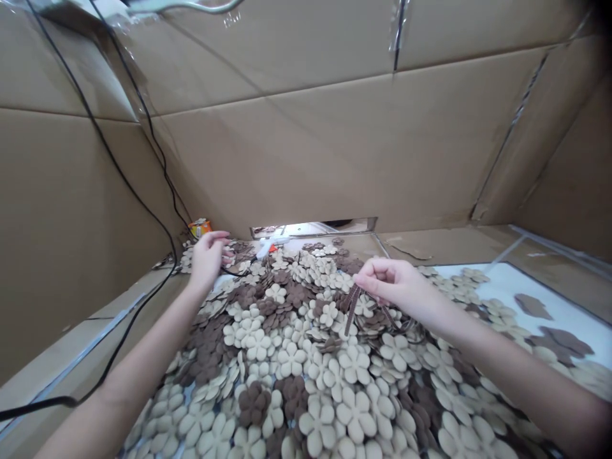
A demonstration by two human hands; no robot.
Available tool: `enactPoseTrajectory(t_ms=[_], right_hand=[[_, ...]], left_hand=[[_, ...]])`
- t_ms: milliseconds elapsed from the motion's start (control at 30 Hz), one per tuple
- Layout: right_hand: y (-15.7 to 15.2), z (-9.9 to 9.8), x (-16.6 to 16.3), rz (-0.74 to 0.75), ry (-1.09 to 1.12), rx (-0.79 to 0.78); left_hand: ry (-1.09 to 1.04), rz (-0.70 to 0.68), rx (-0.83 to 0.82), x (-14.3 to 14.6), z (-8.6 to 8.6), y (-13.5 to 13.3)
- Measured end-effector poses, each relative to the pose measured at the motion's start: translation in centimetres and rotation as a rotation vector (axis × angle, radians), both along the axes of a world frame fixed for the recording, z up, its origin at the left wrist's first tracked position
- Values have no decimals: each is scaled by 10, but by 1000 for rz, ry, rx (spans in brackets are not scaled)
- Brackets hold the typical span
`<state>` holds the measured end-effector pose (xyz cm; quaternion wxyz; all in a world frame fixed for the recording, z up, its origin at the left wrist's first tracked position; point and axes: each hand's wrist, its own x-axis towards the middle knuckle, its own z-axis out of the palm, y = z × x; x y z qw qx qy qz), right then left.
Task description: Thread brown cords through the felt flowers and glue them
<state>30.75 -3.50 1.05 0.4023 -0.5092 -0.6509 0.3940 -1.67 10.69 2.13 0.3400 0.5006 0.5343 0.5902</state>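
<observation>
A large heap of five-petalled fabric flowers [292,358], beige and dark brown, spreads across the surface. Above its right side, my right hand [389,280] pinches a narrow brown ribbon [352,310] with pale stitched edges; its ends hang down over the flowers. Over the far left of the heap, my left hand [210,255] has its fingers stretched out and slightly apart, with nothing visible in them. Just right of that hand lies a white glue gun [268,247] with an orange trigger, its black cord running leftward.
Cardboard walls [306,153] enclose the space, with a low slot [315,228] at the back. A black cable [138,203] hangs down the left side. An orange box [199,226] stands behind my left hand. Brown petal pieces [533,306] lie on a white sheet [519,280] at right.
</observation>
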Motion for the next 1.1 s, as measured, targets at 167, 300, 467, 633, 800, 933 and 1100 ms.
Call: enactPoseTrajectory(t_ms=[167, 300, 467, 633, 800, 933, 1100], right_hand=[[-5, -2, -13, 18, 56, 27], [-8, -5, -22, 54, 144, 19], [-9, -8, -24, 60, 216, 29], [-9, -12, -26, 75, 267, 20], [-5, -14, -23, 85, 261, -42], [-1, -13, -18, 103, 239, -138], [0, -12, -15, 130, 184, -120]], left_hand=[[270, -524, 24, 66, -7, -77], [336, -895, 11, 108, -14, -119], [208, -888, -59, 122, -30, -121], [253, -727, -16, 118, -35, -122], [288, -760, -18, 118, -30, -125], [304, -760, -32, 119, -28, -125], [302, -756, -21, 118, -28, -126]])
